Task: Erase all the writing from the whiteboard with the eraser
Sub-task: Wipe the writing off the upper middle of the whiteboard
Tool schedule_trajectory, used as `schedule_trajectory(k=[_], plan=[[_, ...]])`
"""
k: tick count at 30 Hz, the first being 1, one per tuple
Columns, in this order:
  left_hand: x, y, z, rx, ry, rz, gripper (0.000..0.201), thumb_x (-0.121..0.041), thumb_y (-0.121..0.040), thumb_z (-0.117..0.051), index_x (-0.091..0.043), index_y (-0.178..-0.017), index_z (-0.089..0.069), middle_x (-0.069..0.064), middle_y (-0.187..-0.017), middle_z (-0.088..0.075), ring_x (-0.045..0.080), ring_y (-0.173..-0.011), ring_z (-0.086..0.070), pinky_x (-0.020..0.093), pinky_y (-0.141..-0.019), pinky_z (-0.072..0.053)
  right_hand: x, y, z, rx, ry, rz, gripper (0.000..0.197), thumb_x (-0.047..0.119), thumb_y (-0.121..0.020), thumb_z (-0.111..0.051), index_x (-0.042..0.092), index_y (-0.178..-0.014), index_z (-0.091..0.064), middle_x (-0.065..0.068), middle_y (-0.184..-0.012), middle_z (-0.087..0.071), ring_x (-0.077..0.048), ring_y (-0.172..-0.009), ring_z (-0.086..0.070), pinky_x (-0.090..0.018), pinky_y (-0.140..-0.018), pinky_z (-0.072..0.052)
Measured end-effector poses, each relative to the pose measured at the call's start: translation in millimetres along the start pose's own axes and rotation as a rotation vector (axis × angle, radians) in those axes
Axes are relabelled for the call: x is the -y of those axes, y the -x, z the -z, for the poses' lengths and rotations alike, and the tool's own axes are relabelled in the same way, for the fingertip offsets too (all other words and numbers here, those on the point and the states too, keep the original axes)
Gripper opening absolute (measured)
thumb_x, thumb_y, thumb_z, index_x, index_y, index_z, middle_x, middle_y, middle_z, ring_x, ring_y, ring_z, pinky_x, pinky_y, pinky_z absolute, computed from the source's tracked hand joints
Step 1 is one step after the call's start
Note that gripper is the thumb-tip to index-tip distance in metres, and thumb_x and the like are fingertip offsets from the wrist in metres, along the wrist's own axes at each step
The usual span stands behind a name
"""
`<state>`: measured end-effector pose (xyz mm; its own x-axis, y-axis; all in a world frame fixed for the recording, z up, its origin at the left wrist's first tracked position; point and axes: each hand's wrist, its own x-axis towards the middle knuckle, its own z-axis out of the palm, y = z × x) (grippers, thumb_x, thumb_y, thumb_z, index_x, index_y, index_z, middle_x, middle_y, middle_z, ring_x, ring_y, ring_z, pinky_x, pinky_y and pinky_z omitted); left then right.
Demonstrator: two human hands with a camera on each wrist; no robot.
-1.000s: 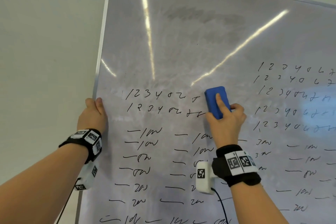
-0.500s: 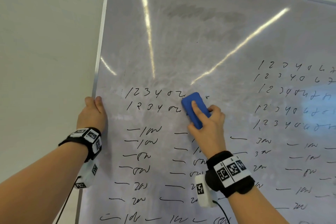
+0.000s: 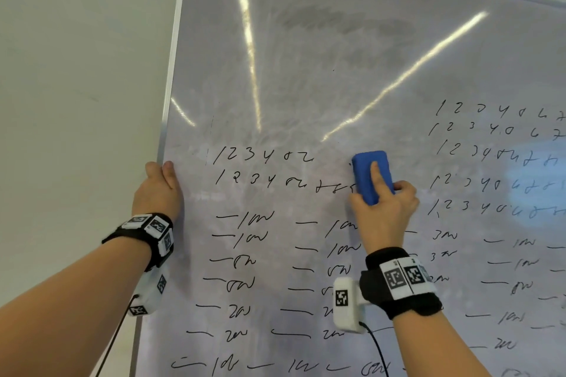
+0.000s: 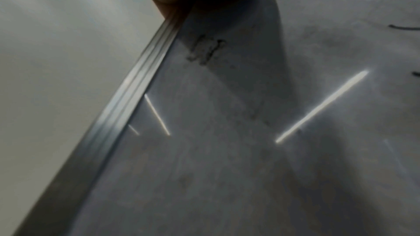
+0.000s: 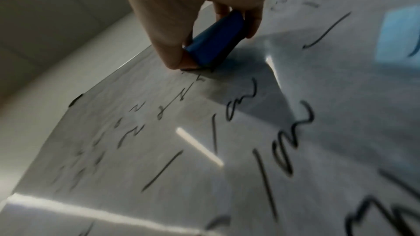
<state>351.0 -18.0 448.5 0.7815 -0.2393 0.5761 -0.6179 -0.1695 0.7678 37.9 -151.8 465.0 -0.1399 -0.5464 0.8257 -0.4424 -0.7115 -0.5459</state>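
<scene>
A large whiteboard [image 3: 337,55] fills the head view, its upper part wiped and smudged. Black numbers and squiggles [image 3: 263,168] cover its middle, right side and lower half. My right hand [image 3: 382,208] grips the blue eraser [image 3: 364,174] and presses it flat against the board at the right end of the two number rows. In the right wrist view the thumb and fingers clamp the eraser [image 5: 213,42] by its sides. My left hand [image 3: 157,190] grips the board's metal left edge [image 4: 127,96], thumb on the front face.
A pale wall [image 3: 76,70] lies left of the board's frame. Rows of numbers [image 3: 496,159] stand to the right of the eraser, and dashes with squiggles [image 3: 245,257] run below both hands. Cabled camera units hang under both wrists.
The eraser swept left across the end of the top number row, then back right to where it began. The last marks of that row are gone. My left hand stayed put.
</scene>
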Motion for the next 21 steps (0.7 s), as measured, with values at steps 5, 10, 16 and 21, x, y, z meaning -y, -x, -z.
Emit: schedule_trajectory(k=[5, 10, 16, 21], plan=[[-2, 0, 1, 0.008, -0.004, -0.001, 0.04, -0.038, -0.101, -0.018, -0.002, -0.106, -0.036, 0.019, -0.075, -0.048, 0.034, -0.069, -0.045, 0.041, -0.063, -0.035, 10, 25, -7, 0.248, 0.08, 0.264, 0.066, 0.017, -0.076, -0.07, 0.034, -0.135, -0.047, -0.009, -0.116, -0.035, -0.024, -0.101, -0.031, -0.034, -0.086, -0.042], [-1, 1, 2, 0.005, -0.005, -0.005, 0.04, -0.038, -0.101, -0.018, -0.002, -0.104, -0.036, 0.02, -0.075, -0.048, 0.035, -0.069, -0.045, 0.041, -0.062, -0.035, 0, 6, 5, 0.029, 0.041, 0.003, 0.063, 0.016, -0.077, -0.068, 0.034, -0.135, -0.048, -0.009, -0.115, -0.034, -0.021, -0.098, -0.028, -0.035, -0.09, -0.04], [-2, 2, 2, 0.018, 0.0, 0.002, 0.04, -0.038, -0.101, -0.018, -0.002, -0.105, -0.035, 0.019, -0.074, -0.047, 0.035, -0.07, -0.045, 0.041, -0.063, -0.035, 3, 31, -1, 0.211, 0.043, 0.193, 0.067, 0.015, -0.078, -0.069, 0.035, -0.137, -0.044, -0.009, -0.12, -0.032, -0.02, -0.102, -0.028, -0.031, -0.088, -0.04], [-3, 2, 2, 0.017, -0.005, 0.01, 0.04, -0.037, -0.101, -0.019, -0.002, -0.106, -0.036, 0.019, -0.075, -0.047, 0.034, -0.07, -0.044, 0.04, -0.064, -0.034, 9, 11, -5, 0.053, -0.034, 0.05, 0.069, 0.014, -0.079, -0.067, 0.031, -0.14, -0.04, -0.007, -0.109, -0.03, -0.027, -0.096, -0.035, -0.035, -0.088, -0.041]])
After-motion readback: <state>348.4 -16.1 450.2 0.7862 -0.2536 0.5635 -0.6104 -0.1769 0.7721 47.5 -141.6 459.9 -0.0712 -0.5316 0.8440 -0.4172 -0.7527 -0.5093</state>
